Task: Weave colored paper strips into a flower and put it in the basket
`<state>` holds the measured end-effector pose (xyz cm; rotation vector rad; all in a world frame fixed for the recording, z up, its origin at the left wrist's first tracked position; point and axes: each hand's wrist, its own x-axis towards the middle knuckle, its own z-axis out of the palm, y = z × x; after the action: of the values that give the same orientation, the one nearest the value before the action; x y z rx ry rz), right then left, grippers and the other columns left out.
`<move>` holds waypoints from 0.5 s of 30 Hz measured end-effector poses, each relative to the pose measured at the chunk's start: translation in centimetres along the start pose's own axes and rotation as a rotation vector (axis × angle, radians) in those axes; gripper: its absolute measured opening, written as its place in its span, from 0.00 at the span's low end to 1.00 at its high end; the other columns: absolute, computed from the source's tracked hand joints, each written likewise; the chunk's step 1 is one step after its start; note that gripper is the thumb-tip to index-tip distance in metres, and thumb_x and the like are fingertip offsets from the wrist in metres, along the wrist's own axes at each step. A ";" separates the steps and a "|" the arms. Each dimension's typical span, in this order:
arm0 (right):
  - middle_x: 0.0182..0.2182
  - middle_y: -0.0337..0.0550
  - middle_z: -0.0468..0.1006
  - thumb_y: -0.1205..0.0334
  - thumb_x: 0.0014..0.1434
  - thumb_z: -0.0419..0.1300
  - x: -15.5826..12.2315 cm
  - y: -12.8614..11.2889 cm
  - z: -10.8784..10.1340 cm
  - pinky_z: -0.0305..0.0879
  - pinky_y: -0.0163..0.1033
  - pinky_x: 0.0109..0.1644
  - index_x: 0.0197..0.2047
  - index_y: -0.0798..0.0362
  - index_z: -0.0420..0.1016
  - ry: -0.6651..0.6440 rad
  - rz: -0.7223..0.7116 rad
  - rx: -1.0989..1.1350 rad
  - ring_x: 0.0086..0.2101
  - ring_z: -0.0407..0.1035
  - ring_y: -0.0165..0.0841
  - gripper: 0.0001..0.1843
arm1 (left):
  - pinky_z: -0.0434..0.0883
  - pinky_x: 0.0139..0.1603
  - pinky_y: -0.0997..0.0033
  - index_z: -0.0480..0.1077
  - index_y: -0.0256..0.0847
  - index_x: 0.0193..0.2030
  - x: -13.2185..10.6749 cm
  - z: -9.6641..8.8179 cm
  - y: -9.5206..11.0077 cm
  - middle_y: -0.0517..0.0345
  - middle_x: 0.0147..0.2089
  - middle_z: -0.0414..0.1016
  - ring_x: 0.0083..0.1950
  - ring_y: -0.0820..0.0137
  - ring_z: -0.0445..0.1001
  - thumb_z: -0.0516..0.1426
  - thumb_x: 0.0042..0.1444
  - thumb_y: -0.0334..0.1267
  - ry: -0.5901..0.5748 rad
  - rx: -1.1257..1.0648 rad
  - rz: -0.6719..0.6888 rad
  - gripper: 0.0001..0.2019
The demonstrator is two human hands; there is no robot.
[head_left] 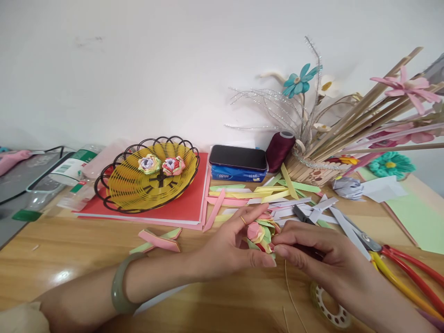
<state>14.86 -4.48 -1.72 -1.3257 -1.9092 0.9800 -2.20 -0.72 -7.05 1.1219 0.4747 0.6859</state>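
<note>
A small folded paper flower in pink, green, yellow and red sits between both hands above the wooden table. My left hand curls round its left side, thumb underneath, a ring on one finger and a green bangle on the wrist. My right hand pinches the flower's right edge with closed fingers. Loose folded paper strips in pastel colours lie just behind the hands.
A yellow wire basket holds two finished paper flowers on red paper. A phone lies on a tissue pack. A maroon thread spool stands beside a stick holder with craft flowers. Scissors and a tape roll lie at right.
</note>
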 end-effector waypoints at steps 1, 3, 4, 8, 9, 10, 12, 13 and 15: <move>0.25 0.36 0.76 0.62 0.58 0.57 0.0 0.0 0.1 0.66 0.32 0.29 0.28 0.49 0.75 0.023 -0.023 -0.027 0.26 0.70 0.28 0.09 | 0.54 0.63 0.55 0.56 0.48 0.62 0.0 0.0 0.0 0.48 0.63 0.54 0.64 0.59 0.56 0.66 0.40 0.40 0.002 0.003 0.000 0.41; 0.25 0.36 0.76 0.64 0.58 0.57 -0.1 0.2 0.4 0.66 0.31 0.29 0.29 0.49 0.75 0.082 -0.077 -0.099 0.27 0.70 0.28 0.08 | 0.52 0.63 0.54 0.56 0.48 0.62 0.0 -0.1 0.0 0.48 0.64 0.55 0.64 0.59 0.56 0.66 0.40 0.41 0.007 0.009 0.004 0.41; 0.25 0.36 0.76 0.65 0.58 0.57 -0.2 0.4 0.5 0.66 0.31 0.29 0.29 0.49 0.75 0.117 -0.107 -0.142 0.27 0.70 0.28 0.07 | 0.52 0.63 0.53 0.57 0.48 0.62 0.0 -0.1 -0.1 0.49 0.64 0.55 0.64 0.58 0.56 0.66 0.40 0.41 0.008 0.009 0.011 0.40; 0.24 0.37 0.74 0.68 0.56 0.56 -0.4 0.9 1.1 0.63 0.30 0.25 0.30 0.51 0.73 0.233 -0.214 -0.288 0.23 0.68 0.27 0.07 | 0.51 0.64 0.54 0.58 0.49 0.61 0.1 -0.3 -0.2 0.51 0.63 0.58 0.64 0.59 0.55 0.66 0.41 0.41 0.017 0.054 0.047 0.39; 0.23 0.37 0.73 0.69 0.56 0.56 -0.4 0.9 1.2 0.62 0.30 0.24 0.29 0.51 0.73 0.239 -0.213 -0.298 0.22 0.67 0.27 0.07 | 0.51 0.64 0.54 0.58 0.49 0.61 0.0 -0.3 -0.2 0.51 0.63 0.58 0.65 0.59 0.55 0.66 0.41 0.41 0.020 0.071 0.052 0.38; 0.23 0.37 0.73 0.69 0.56 0.55 -0.4 0.9 1.2 0.62 0.30 0.23 0.29 0.51 0.73 0.231 -0.198 -0.290 0.22 0.66 0.27 0.07 | 0.51 0.64 0.55 0.58 0.49 0.61 0.0 -0.3 -0.2 0.52 0.63 0.58 0.64 0.59 0.55 0.66 0.41 0.40 0.023 0.083 0.048 0.38; 0.22 0.36 0.73 0.68 0.56 0.56 -0.3 0.7 1.1 0.61 0.31 0.23 0.27 0.50 0.73 0.194 -0.135 -0.232 0.22 0.66 0.27 0.08 | 0.53 0.63 0.55 0.58 0.48 0.61 0.0 -0.2 0.0 0.51 0.63 0.58 0.64 0.59 0.56 0.66 0.41 0.40 0.026 0.083 0.022 0.39; 0.21 0.36 0.73 0.67 0.56 0.57 -0.3 0.6 1.0 0.62 0.31 0.23 0.26 0.50 0.73 0.171 -0.098 -0.192 0.22 0.67 0.27 0.08 | 0.53 0.63 0.55 0.57 0.47 0.61 0.0 -0.2 0.2 0.50 0.63 0.58 0.63 0.59 0.57 0.66 0.41 0.40 0.025 0.078 0.000 0.39; 0.20 0.35 0.73 0.64 0.55 0.58 -0.1 0.4 0.8 0.62 0.31 0.24 0.25 0.50 0.74 0.138 -0.044 -0.107 0.22 0.67 0.28 0.08 | 0.54 0.63 0.55 0.57 0.46 0.61 -0.1 0.0 0.3 0.49 0.62 0.58 0.63 0.59 0.57 0.66 0.40 0.40 0.032 0.075 -0.022 0.40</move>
<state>14.48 -4.70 -2.52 -1.3687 -1.8994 0.7533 -2.35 -0.65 -6.80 1.1756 0.5430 0.6718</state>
